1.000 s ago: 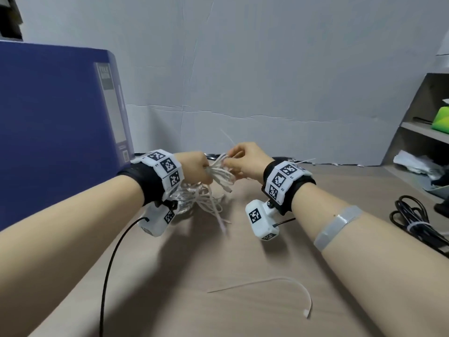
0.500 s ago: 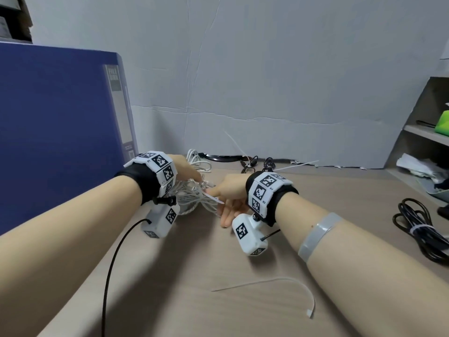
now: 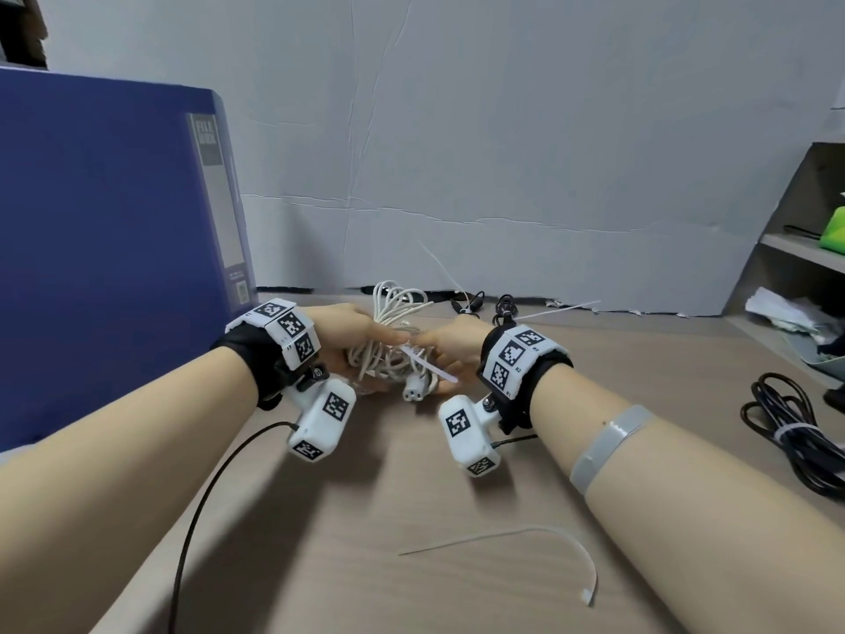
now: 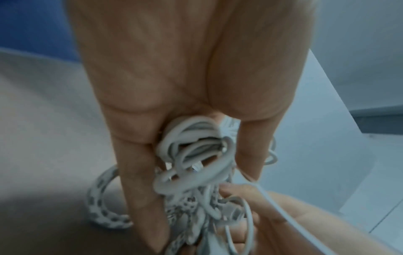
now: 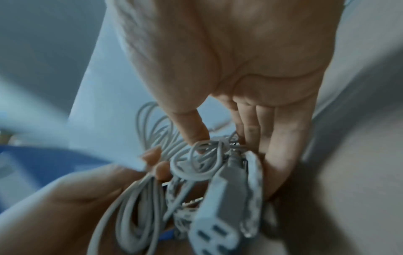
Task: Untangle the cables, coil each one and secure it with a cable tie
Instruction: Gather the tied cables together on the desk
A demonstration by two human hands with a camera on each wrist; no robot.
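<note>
A tangled bundle of white cables (image 3: 393, 331) lies between my hands just above the table (image 3: 411, 487). My left hand (image 3: 361, 343) grips it, thumb and fingers wrapped round the loops (image 4: 191, 155). My right hand (image 3: 450, 354) meets the bundle from the right and pinches a white cable tie (image 3: 430, 367), whose tail slants back over the hand. In the right wrist view its thumb (image 5: 194, 131) presses on the loops and the other fingers (image 5: 272, 138) lie behind them. A white plug (image 3: 414, 393) hangs at the bundle's near end (image 5: 216, 215).
A large blue box (image 3: 114, 244) stands at the left. A loose cable tie (image 3: 526, 539) lies on the near table. A coiled black cable (image 3: 795, 432) with a tie sits at the right, below a shelf (image 3: 800, 249). Black cables (image 3: 503, 308) lie by the wall.
Both hands have sunk with the bundle towards the table. My right hand let go of the loops, dropped lower with the cable tie, then came back against the bundle.
</note>
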